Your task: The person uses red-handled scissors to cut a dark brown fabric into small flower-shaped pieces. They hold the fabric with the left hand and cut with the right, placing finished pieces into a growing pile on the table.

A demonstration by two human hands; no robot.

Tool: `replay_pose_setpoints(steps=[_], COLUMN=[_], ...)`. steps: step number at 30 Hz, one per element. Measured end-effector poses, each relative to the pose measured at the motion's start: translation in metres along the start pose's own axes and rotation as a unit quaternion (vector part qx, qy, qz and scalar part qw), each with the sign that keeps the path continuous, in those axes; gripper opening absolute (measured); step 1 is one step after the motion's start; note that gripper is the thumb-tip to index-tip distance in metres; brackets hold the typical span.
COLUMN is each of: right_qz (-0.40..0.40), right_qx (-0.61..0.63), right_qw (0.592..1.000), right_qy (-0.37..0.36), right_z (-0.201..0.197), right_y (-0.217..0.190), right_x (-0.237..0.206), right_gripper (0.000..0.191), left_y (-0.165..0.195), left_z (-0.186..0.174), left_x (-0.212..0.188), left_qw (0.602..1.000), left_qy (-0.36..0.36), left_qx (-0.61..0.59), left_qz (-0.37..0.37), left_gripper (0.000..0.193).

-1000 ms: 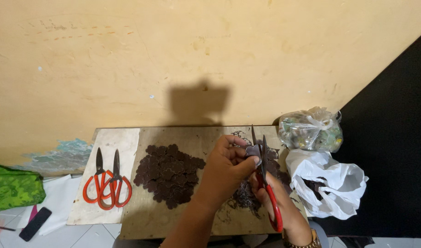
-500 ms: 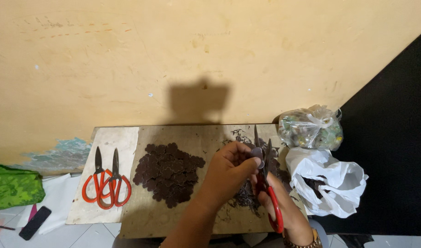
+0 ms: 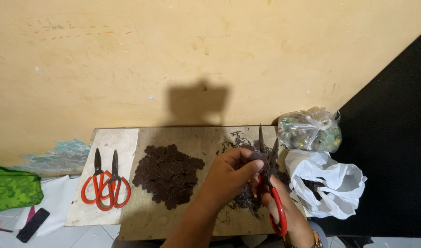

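Observation:
My left hand [image 3: 229, 177] pinches a small dark brown piece [image 3: 255, 156] between thumb and fingers, over the right part of a wooden board [image 3: 206, 138]. My right hand [image 3: 288, 213] grips red-handled scissors [image 3: 270, 183], whose dark blades stand apart and point upward beside the piece. A pile of dark brown flower-shaped cutouts [image 3: 168, 174] lies on the board left of my hands. Dark scraps [image 3: 245, 200] lie scattered under them.
Two more red-handled scissors [image 3: 106, 186] lie on a pale board at the left. A clear bag of small round things [image 3: 311, 131] and a white plastic bag [image 3: 327, 186] sit at the right. A green cloth [image 3: 13, 190] and a black flat object [image 3: 32, 224] lie at far left.
The scissor blades have opened wider beside the piece. My hands have shifted slightly on the board.

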State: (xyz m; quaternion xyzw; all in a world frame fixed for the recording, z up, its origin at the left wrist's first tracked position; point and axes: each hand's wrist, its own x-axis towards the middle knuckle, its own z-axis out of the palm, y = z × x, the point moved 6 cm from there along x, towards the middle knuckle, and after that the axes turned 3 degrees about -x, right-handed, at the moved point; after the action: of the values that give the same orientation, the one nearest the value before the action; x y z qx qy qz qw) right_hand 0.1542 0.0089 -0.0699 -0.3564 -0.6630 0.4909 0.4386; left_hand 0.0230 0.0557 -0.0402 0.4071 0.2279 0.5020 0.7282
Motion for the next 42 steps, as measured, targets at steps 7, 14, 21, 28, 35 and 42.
replay_pose_setpoints(steps=[7, 14, 21, 28, 35, 42], right_qz=[0.016, 0.012, 0.014, -0.006, 0.006, 0.037], right_qx=[-0.018, -0.017, -0.015, -0.023, -0.005, 0.041], right_qw=[0.999, 1.000, 0.999, 0.999, 1.000, 0.998], right_qy=[0.032, 0.017, 0.038, 0.041, 0.028, 0.015], right_z=[-0.003, -0.003, 0.000, 0.000, 0.000, -0.001], right_y=[0.011, 0.003, 0.002, 0.004, 0.002, 0.009], right_x=[-0.001, 0.000, 0.000, 0.001, 0.002, 0.001], right_gripper=[0.076, 0.064, 0.075, 0.068, 0.067, 0.060], left_y=[-0.007, -0.013, -0.008, -0.012, -0.012, -0.005], left_z=[-0.009, -0.006, -0.002, -0.009, -0.015, -0.018], left_x=[0.002, 0.000, -0.002, 0.001, 0.001, 0.001], left_qw=[0.999, 0.998, 0.997, 0.999, 0.999, 0.997], left_qy=[-0.011, -0.004, -0.001, 0.016, 0.039, 0.064], left_qx=[0.043, -0.029, -0.047, -0.009, 0.001, 0.042], left_qz=[0.022, -0.057, -0.061, -0.028, -0.033, -0.016], left_gripper=[0.007, 0.007, 0.010, 0.011, 0.008, 0.006])
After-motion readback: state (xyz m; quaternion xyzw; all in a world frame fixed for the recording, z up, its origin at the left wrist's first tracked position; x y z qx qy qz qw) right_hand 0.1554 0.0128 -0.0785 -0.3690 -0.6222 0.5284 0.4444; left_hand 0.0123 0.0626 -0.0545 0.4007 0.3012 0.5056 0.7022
